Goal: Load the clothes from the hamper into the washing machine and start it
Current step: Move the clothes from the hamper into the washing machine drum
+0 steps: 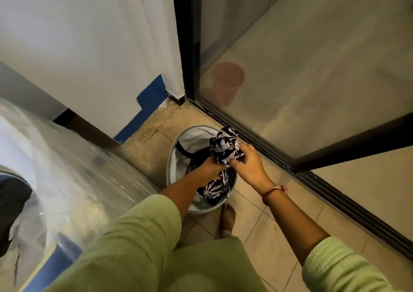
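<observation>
Head view, looking down at a tiled floor [257, 204] in a narrow corner. A round pale hamper [178, 148] stands on the floor near the corner where a white wall [89, 46] meets the dark track of a glass door [312, 68].

Both hands are at the hamper's mouth. The left hand [209, 165] reaches in from the near-left side, its fingers curled tight round a black-and-white patterned cloth [224, 145]. The right hand [248, 164] is just beside it, thumb and fingers pinching the same cloth. A bunch of the cloth is raised above the hamper's far rim; the rest trails down inside, against the near rim.

The right wrist wears a red thread bracelet [271, 192]. Both arms wear light green sleeves [138, 231].

The washer [73, 169] fills the left side under a clear plastic cover, well apart from the cloth. Whether its lid is up cannot be told.

A bare foot [226, 219] rests on the floor, touching the hamper's near edge. Behind the glass, blurred, stands a pink bucket [226, 81].
</observation>
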A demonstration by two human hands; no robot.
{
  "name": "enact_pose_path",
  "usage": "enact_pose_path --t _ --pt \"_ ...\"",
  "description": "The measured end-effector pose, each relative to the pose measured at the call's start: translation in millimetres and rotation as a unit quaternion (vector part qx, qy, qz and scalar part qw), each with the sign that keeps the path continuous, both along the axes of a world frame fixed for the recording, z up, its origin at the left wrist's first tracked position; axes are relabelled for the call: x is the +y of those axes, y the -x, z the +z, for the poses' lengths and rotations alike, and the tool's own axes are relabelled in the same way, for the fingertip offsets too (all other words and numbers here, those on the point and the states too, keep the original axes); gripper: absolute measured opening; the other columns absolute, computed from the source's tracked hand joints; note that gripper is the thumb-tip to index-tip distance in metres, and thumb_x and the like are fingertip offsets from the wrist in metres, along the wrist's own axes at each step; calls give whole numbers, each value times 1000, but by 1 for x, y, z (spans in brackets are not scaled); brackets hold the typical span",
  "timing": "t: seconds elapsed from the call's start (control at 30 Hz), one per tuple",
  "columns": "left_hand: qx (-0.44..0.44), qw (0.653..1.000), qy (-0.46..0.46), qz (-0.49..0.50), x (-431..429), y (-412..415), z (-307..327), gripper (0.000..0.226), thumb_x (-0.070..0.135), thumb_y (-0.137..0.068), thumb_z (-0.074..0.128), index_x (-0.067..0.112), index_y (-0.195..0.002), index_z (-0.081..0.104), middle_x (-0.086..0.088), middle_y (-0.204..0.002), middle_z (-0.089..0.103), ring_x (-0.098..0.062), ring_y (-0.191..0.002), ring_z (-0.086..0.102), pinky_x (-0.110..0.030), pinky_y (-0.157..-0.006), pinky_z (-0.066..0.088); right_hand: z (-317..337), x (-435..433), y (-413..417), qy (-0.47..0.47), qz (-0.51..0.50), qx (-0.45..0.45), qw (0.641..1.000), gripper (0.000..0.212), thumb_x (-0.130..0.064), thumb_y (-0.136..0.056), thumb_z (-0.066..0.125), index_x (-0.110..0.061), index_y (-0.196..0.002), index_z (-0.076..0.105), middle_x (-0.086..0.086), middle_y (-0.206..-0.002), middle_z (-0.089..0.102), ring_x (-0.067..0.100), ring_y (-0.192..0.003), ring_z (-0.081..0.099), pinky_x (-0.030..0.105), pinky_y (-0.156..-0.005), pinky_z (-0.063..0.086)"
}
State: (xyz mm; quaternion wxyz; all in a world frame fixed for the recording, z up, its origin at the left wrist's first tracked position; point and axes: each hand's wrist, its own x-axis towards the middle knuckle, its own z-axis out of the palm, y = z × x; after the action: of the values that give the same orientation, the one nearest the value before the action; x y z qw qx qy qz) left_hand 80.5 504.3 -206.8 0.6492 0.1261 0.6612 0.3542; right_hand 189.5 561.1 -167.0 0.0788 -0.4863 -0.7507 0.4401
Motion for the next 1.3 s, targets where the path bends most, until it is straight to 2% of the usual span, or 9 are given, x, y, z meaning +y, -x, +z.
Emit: enact_pose_path --t 0.17,0.33,0.5,0.6,0.77,0.9,1.03,1.2,1.3 --pt "-33 999 -36 23 9 24 32 26 18 -96 50 13 -122 52 -5 -116 63 -17 -99 59 -28 -76 53 36 -1 18 -49 8 20 999 37 -15 -84 62 -11 -121 56 1 -106 46 11 -96 44 18 -80 32" --pt "-5 996 -79 -46 4 69 93 27 27 -99 41 10 -112 58 -10 -107 67 -19 -93 66 -35 -80 57 90 5 26 233 -69 233 942 14 -27 -92 55 -22 -103 61 -1 -98 65 12 -81 62 26 -79 52" --pt "-51 990 -128 15 -19 106 150 27 20 -98 37 10 -114 56 -7 -104 67 -19 -94 65 -36 -85 53 114 14 26 213 -183 221 934 17 -8 -93 48 -19 -93 62 0 -85 60 12 -68 55 27 -75 49" --pt "-96 982 -155 51 -39 122 187 31 18 -93 35 6 -106 61 -9 -94 73 -20 -88 68 -36 -83 54 121 3 35 212 -96 177 956 36 8 -86 49 -13 -113 57 1 -92 59 14 -77 55 26 -73 47" --pt "-91 975 -195 56 -95 148 248 39 23 -90 28 6 -98 62 -7 -81 74 -18 -74 70 -29 -72 59 148 -31 78 114 129 98 980 84 5 -72 65 -33 -139 32 -1 -131 32 18 -121 41 35 -108 36" --pt "-43 961 -254 100 -155 164 285 37 21 -87 30 4 -98 61 -8 -78 74 -17 -70 70 -26 -64 59 173 -64 108 99 162 152 970 55 1 -73 72 -21 -120 54 0 -117 47 17 -105 47 32 -95 42" --pt "24 921 -342 182 -221 177 314 32 30 -70 57 11 -90 74 -5 -83 75 -17 -78 71 -28 -72 59 205 -101 136 276 161 311 895 17 0 -85 57 -17 -84 54 -1 -72 67 13 -66 63 25 -67 52" --pt "204 859 -395 253 -294 186 355 73 51 -25 91 16 -87 72 8 -78 75 -5 -77 70 -22 -72 59 302 -151 181 340 227 486 772 6 -9 -90 48 -13 -93 51 4 -81 68 14 -72 67 28 -70 56" --pt "299 839 -365 272 -315 182 366 74 46 -37 92 16 -100 68 6 -93 75 -12 -90 70 -24 -76 58 356 -198 194 359 338 543 680 28 -12 -82 56 -9 -109 50 9 -95 67 20 -86 66 35 -81 55"
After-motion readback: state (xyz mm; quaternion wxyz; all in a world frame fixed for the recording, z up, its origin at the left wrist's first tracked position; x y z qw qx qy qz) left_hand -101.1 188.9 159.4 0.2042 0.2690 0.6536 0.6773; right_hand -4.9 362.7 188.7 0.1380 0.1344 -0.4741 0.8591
